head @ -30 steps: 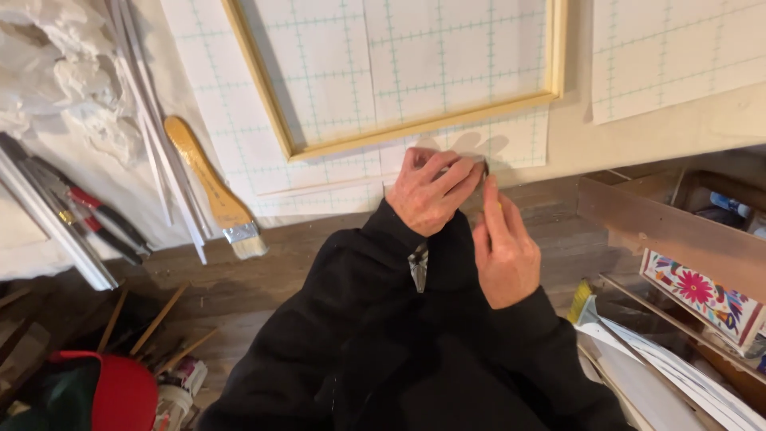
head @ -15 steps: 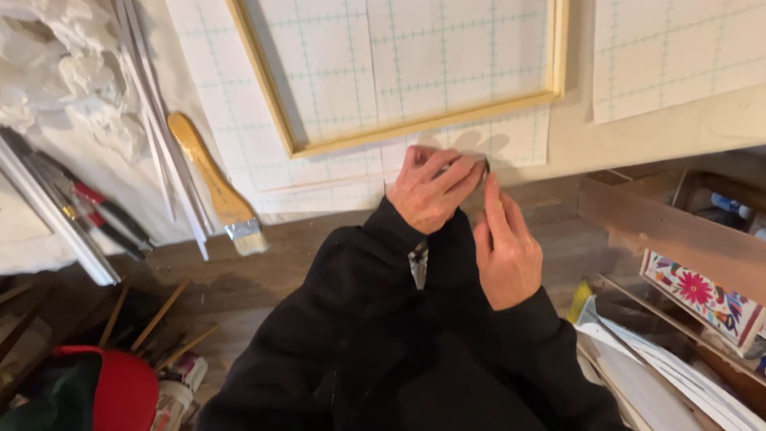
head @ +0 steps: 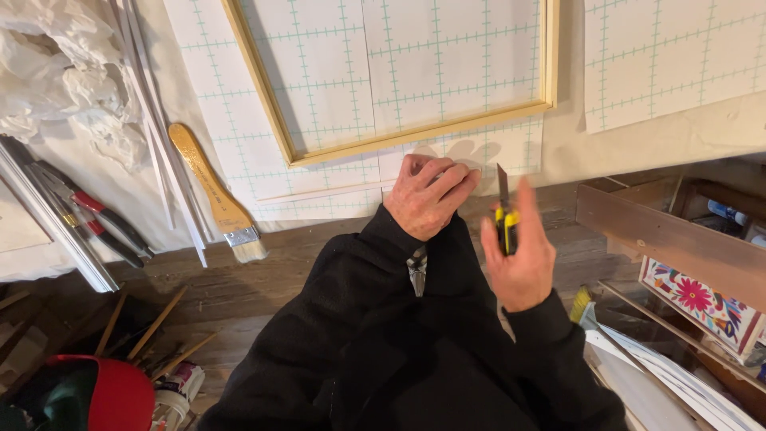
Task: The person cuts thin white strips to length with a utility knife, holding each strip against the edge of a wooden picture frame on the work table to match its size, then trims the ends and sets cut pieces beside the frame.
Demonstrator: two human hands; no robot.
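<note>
The right hand pinches a yellow utility knife with blade up, while the left hand, fingers curled, should press the gridded paper flat before cutting

I count one square pale wooden frame. Left of that frame lie one flat wooden-handled paintbrush and two red-and-black-handled pliers. Below the frame, my two hands share one yellow-and-black utility knife.
</note>
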